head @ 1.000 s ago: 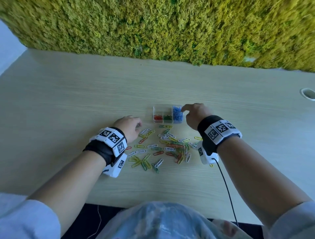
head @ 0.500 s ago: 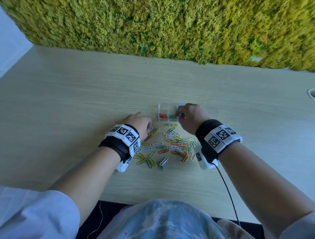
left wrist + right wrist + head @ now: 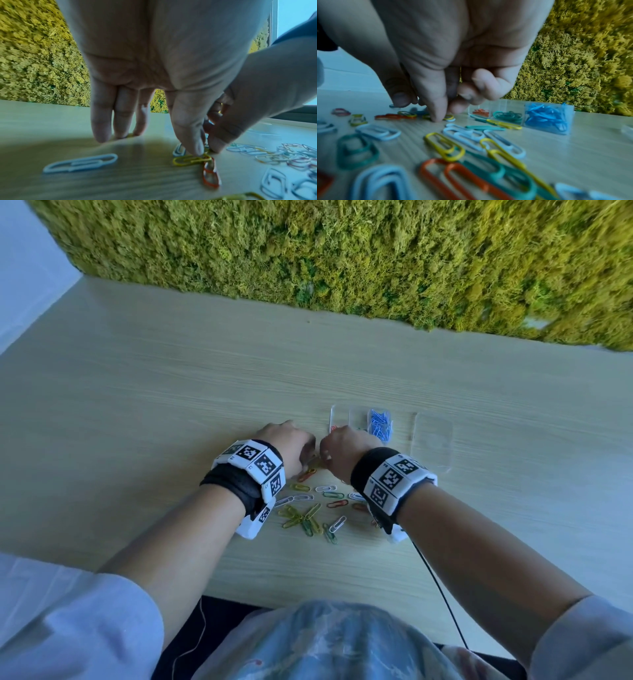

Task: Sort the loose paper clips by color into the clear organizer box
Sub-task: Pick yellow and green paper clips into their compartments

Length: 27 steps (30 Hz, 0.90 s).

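Mid-sort, pick phase. Both hands are down on the near edge of the loose paper clips (image 3: 310, 510), close together, just in front of the clear organizer box (image 3: 359, 419).

Left hand (image 3: 287, 445): thumb tip pressed on a yellow clip (image 3: 190, 159) that seems hooked to an orange clip (image 3: 211, 174); other fingers straight, tips on the table (image 3: 171, 392). Pinning, not gripping.

Right hand (image 3: 342, 451): fingers curled, one tip down on the table among small clips. Can't tell whether it has actually pinched one; the contact is hidden behind the fingers.

Box state, right wrist view: orange compartment (image 3: 481, 111), green compartment (image 3: 508, 116) and blue compartment (image 3: 547, 117) all have clips, blue the fullest. The box lid (image 3: 433, 440) appears to lie just right of the box. No blue clips clearly left in the pile; the remainder reads as white, yellow, green, orange.

Judgement: they look to be separating linked clips, left holding, right pulling. Next move needs a clean single-clip pinch, a lift, then a short reach forward to the matching compartment. Risk: a snagged clip drags along and lands in the wrong colour. Plenty left, roughly mid-task.
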Tool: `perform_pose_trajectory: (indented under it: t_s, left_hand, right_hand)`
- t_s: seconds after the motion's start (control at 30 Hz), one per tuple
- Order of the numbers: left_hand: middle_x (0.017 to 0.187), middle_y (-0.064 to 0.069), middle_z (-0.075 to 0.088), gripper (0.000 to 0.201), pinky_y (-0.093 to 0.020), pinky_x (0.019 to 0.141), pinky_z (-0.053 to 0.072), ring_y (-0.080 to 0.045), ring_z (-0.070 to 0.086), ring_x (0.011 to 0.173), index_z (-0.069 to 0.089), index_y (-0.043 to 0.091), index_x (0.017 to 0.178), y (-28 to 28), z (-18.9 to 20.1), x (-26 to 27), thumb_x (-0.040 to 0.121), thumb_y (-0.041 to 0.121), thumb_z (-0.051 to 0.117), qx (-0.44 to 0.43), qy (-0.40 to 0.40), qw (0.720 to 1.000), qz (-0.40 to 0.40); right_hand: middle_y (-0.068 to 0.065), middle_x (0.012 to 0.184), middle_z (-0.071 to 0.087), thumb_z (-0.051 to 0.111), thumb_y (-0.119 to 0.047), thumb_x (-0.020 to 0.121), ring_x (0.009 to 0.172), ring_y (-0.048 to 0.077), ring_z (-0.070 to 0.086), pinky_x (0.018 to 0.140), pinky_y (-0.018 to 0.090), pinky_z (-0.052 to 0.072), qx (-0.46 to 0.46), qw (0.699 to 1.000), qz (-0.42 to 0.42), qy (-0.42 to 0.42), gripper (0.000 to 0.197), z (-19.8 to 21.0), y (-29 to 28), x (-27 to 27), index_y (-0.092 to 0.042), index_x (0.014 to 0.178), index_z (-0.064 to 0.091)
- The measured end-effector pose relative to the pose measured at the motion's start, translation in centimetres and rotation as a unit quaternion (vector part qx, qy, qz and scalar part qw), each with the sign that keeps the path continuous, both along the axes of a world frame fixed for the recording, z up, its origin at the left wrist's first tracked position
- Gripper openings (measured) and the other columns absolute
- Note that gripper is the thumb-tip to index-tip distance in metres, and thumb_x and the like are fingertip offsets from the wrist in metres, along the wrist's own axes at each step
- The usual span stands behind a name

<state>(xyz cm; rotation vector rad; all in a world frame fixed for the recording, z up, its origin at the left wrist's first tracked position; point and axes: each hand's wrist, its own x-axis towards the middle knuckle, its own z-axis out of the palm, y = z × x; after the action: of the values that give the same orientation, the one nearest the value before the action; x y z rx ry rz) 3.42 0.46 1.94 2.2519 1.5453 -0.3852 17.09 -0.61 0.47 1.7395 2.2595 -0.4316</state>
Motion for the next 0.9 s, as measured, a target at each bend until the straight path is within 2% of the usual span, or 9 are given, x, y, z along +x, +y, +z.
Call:
perform_pose_trajectory:
  t_s: [0.2,0.37,0.43,0.53,0.63,0.7,0.8,0.83,0.9]
  left_hand:
    - [0.113,-0.001,0.05,0.015,-0.035,0.08,0.051,-0.03,0.056,0.098,0.069,0.032,0.096,-0.6,-0.4,0.1,0.081,0.03,0.065,0.018,-0.005,1.0,0.009]
    - [0.106,0.006,0.049,0.006,-0.029,0.071,0.046,-0.019,0.05,0.084,0.071,0.028,0.081,-0.5,-0.8,0.0,0.081,0.024,0.067,0.027,-0.038,0.998,0.03]
    - [0.108,0.006,0.049,0.001,-0.029,0.075,0.048,-0.019,0.053,0.088,0.071,0.026,0.08,-0.5,-1.0,-0.1,0.079,0.026,0.07,0.025,-0.047,0.998,0.033]
    - [0.112,0.006,0.049,0.006,-0.033,0.083,0.05,-0.021,0.057,0.096,0.07,0.026,0.073,-0.5,-1.3,-0.5,0.078,0.026,0.069,0.007,-0.066,0.997,0.041]
    - [0.121,0.005,0.053,0.01,-0.028,0.093,0.043,-0.019,0.055,0.108,0.066,0.025,0.07,-0.4,-1.0,-1.4,0.08,0.024,0.066,-0.009,-0.128,0.99,0.058]
    - [0.116,0.003,0.059,0.011,-0.025,0.096,0.038,-0.016,0.054,0.111,0.065,0.023,0.069,-0.5,-0.7,-1.8,0.078,0.021,0.07,0.005,-0.204,0.975,0.092]
    - [0.082,0.003,0.066,0.014,-0.025,0.074,0.049,-0.012,0.061,0.077,0.064,0.022,0.067,-0.9,-0.1,-2.1,0.078,0.017,0.072,-0.042,-0.337,0.92,0.195]
    - [0.075,0.001,0.066,0.014,-0.024,0.068,0.052,-0.013,0.061,0.07,0.063,0.018,0.07,-1.1,0.1,-2.1,0.08,0.012,0.07,-0.094,-0.4,0.882,0.23]
    - [0.071,-0.005,0.064,0.016,-0.021,0.059,0.056,-0.014,0.063,0.063,0.059,0.01,0.075,-1.6,0.4,-2.0,0.084,-0.003,0.063,-0.191,-0.525,0.782,0.277]
  right_hand:
    - [0.007,0.102,0.063,0.049,-0.013,0.09,0.079,0.022,0.057,0.063,0.031,0.048,0.003,1.0,-0.016,-0.001,0.021,0.1,-0.6,0.0,-0.013,0.1,0.068]
    - [-0.004,0.077,0.064,0.06,-0.016,0.084,0.071,0.012,0.059,0.064,0.022,0.049,-0.007,0.963,-0.142,0.228,0.006,1.1,-1.2,2.9,-0.015,0.083,0.066]
    - [-0.001,0.067,0.06,0.063,-0.005,0.083,0.054,0.009,0.055,0.056,0.021,0.046,-0.035,0.881,-0.246,0.403,0.012,0.9,-1.4,4.5,-0.017,0.081,0.062]
    - [0.008,0.067,0.056,0.054,0.008,0.088,0.047,0.012,0.055,0.05,0.021,0.051,-0.09,0.682,-0.375,0.622,0.024,0.6,-2.1,6.5,-0.015,0.089,0.062]
    - [0.006,0.066,0.053,0.046,0.002,0.091,0.052,0.013,0.054,0.05,0.02,0.051,-0.121,0.523,-0.437,0.721,0.022,0.5,-3.1,7.7,-0.012,0.089,0.062]
    - [0.003,0.064,0.051,0.042,-0.006,0.092,0.053,0.014,0.049,0.046,0.02,0.046,-0.136,0.457,-0.462,0.748,0.019,0.5,-3.6,8.2,-0.013,0.083,0.057]
    - [-0.002,0.054,0.046,0.043,-0.012,0.093,0.043,0.011,0.036,0.039,0.018,0.03,-0.138,0.505,-0.469,0.711,0.017,0.5,-3.9,8.4,-0.016,0.077,0.046]
    - [-0.003,0.053,0.043,0.047,-0.013,0.093,0.041,0.01,0.032,0.039,0.018,0.026,-0.124,0.569,-0.453,0.675,0.018,0.5,-4.0,8.4,-0.016,0.076,0.046]
    - [-0.006,0.056,0.043,0.058,-0.017,0.091,0.043,0.008,0.034,0.041,0.019,0.028,-0.08,0.763,-0.381,0.516,0.016,0.5,-4.2,8.0,-0.015,0.076,0.055]
